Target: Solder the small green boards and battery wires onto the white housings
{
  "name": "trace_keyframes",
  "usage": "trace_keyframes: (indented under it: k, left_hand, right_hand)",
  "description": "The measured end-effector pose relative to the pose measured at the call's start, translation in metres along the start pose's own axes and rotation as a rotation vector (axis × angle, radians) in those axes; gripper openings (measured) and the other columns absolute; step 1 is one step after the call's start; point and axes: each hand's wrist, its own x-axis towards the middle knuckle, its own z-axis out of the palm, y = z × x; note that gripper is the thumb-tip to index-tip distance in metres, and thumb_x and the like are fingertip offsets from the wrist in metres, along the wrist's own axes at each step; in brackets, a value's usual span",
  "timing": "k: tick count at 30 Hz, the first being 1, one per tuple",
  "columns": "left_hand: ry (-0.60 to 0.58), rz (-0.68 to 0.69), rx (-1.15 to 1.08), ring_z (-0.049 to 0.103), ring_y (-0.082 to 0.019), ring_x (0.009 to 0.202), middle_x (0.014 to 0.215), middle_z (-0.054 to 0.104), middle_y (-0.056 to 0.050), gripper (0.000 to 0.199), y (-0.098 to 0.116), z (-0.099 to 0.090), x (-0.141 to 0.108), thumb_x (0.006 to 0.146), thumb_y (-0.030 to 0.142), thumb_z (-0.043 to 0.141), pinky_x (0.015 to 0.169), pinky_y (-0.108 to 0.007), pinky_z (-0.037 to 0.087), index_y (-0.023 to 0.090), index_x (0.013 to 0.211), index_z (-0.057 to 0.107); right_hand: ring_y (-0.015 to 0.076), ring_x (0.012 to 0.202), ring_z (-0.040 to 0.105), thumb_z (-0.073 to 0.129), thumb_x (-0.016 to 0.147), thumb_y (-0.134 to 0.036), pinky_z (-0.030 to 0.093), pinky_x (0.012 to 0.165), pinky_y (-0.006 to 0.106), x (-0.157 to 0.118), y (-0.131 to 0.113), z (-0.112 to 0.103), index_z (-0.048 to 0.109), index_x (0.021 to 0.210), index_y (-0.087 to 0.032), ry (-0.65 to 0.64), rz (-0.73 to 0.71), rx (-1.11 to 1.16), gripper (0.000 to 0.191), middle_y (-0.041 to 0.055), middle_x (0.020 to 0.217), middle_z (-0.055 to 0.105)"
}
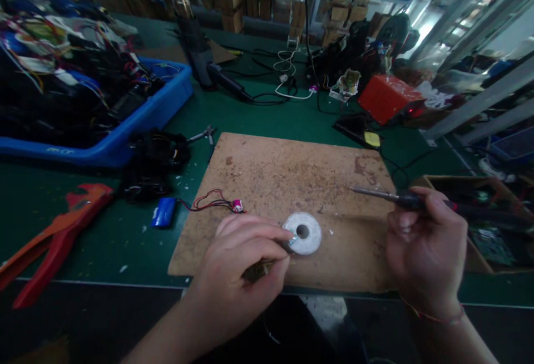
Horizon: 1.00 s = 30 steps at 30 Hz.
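A white solder spool point(311, 236) lies flat on the worn brown board point(287, 169). My left hand point(246, 258) is at its left side, with fingertips on the spool's rim and the thumb curled in below. Something small shows under that palm, too hidden to name. My right hand point(429, 247), over the board's right edge, holds a soldering iron point(411, 200) with a dark handle, its thin tip pointing left above the board. A blue battery pack point(163, 212) sits left of the board, its red and black wires running to a pink connector point(237, 205).
Red-orange pliers point(62, 236) and a blue crate point(146, 124) full of wired parts stand at the left. Behind the board are a black heat tool point(200, 58), cables and a red box point(390, 98). A carton point(479, 186) with circuit boards is at the right.
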Motion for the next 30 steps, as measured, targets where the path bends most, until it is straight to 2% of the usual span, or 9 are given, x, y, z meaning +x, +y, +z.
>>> trace_keyframes:
  k: [4, 8, 11, 13, 16, 19, 23, 30]
  left_hand:
    - [0.022, -0.041, -0.057, 0.075, -0.019, 0.098, 0.102, 0.082, 0.005, 0.018, -0.001, 0.002, -0.004, 0.086, 0.008, 0.071, 0.096, -0.04, 0.051, 0.025, 0.083, 0.072]
    - [0.022, -0.087, -0.084, 0.074, -0.018, 0.098, 0.103, 0.082, 0.005, 0.016, -0.001, 0.003, -0.006, 0.086, 0.009, 0.074, 0.095, -0.039, 0.051, 0.024, 0.085, 0.072]
    - [0.015, -0.113, -0.088, 0.074, -0.018, 0.099, 0.105, 0.082, 0.005, 0.015, -0.001, 0.004, -0.006, 0.087, 0.01, 0.074, 0.097, -0.04, 0.05, 0.024, 0.085, 0.071]
    - [0.014, -0.132, -0.09, 0.073, -0.017, 0.1, 0.105, 0.082, 0.005, 0.014, -0.001, 0.004, -0.005, 0.087, 0.01, 0.073, 0.097, -0.04, 0.05, 0.024, 0.084, 0.071]
    - [0.007, -0.144, -0.083, 0.073, -0.018, 0.1, 0.105, 0.082, 0.005, 0.014, -0.002, 0.004, -0.004, 0.087, 0.01, 0.073, 0.096, -0.04, 0.05, 0.023, 0.084, 0.071]
    - [-0.01, -0.133, -0.077, 0.073, -0.018, 0.102, 0.106, 0.082, 0.004, 0.013, -0.003, 0.004, -0.004, 0.087, 0.01, 0.073, 0.098, -0.041, 0.049, 0.023, 0.085, 0.071]
    - [-0.044, -0.132, -0.085, 0.073, -0.018, 0.106, 0.107, 0.082, 0.006, 0.014, -0.004, 0.004, -0.004, 0.087, 0.01, 0.073, 0.1, -0.042, 0.048, 0.023, 0.087, 0.069]
    - [-0.045, -0.15, -0.086, 0.073, -0.018, 0.103, 0.105, 0.082, 0.006, 0.015, -0.003, 0.005, -0.003, 0.086, 0.008, 0.072, 0.1, -0.042, 0.047, 0.023, 0.085, 0.068]
  right_hand:
    - [0.0069, 0.047, 0.045, 0.074, 0.073, -0.037, 0.029, 0.04, 0.02, -0.014, 0.006, 0.002, 0.068, 0.083, -0.018, -0.041, -0.007, 0.075, 0.022, -0.0036, 0.061, 0.057]
    - [0.0078, 0.045, 0.044, 0.075, 0.082, -0.044, 0.033, 0.041, 0.02, -0.026, 0.014, 0.005, 0.065, 0.079, -0.019, -0.135, -0.133, 0.062, 0.027, -0.0056, 0.054, 0.05]
    - [0.007, 0.041, 0.039, 0.071, 0.089, -0.048, 0.029, 0.037, 0.021, -0.032, 0.02, 0.01, 0.06, 0.073, -0.02, -0.078, -0.267, -0.008, 0.034, -0.0062, 0.056, 0.049]
    - [0.0073, 0.041, 0.038, 0.069, 0.087, -0.042, 0.028, 0.036, 0.023, -0.035, 0.023, 0.015, 0.056, 0.07, -0.02, -0.021, -0.31, -0.012, 0.031, -0.0061, 0.057, 0.048]
    - [0.0081, 0.041, 0.039, 0.065, 0.08, -0.031, 0.03, 0.036, 0.025, -0.038, 0.026, 0.021, 0.052, 0.066, -0.021, 0.04, -0.311, -0.001, 0.022, -0.0066, 0.055, 0.046]
    - [0.0092, 0.039, 0.039, 0.063, 0.076, -0.027, 0.033, 0.037, 0.026, -0.041, 0.027, 0.022, 0.052, 0.062, -0.021, 0.045, -0.32, -0.037, 0.019, -0.0069, 0.051, 0.046]
    - [0.01, 0.039, 0.041, 0.065, 0.075, -0.029, 0.035, 0.038, 0.028, -0.042, 0.027, 0.019, 0.054, 0.062, -0.021, 0.014, -0.323, -0.082, 0.019, -0.0068, 0.053, 0.047]
    - [0.011, 0.044, 0.048, 0.075, 0.077, -0.038, 0.04, 0.042, 0.027, -0.046, 0.033, 0.016, 0.057, 0.062, -0.021, -0.034, -0.342, -0.117, 0.029, -0.0064, 0.054, 0.052]
